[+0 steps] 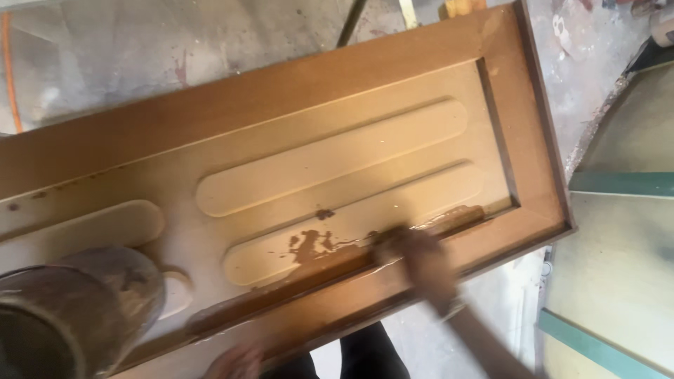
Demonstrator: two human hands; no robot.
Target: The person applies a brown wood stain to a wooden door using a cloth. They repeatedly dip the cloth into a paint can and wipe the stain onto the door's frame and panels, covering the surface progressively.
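Head view: a wooden door panel (pixel 302 140) with raised oblong mouldings is laid flat across the frame, wet brown stain being spread along its near edge. A stained metal can (pixel 70 309) is seen at its lower left. The right hand (pixel 421 263) is blurred over the wet strip, its finger state indiscernible; the left hand (pixel 235 361) is rested at the near edge, its fingers mostly cut off.

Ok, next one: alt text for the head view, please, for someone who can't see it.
A blurred right hand sweeps along the lower groove of a brown wooden door panel lying flat, where wet dark stain is smeared. A stained metal can stands at lower left, and the left hand rests at the panel's near edge.
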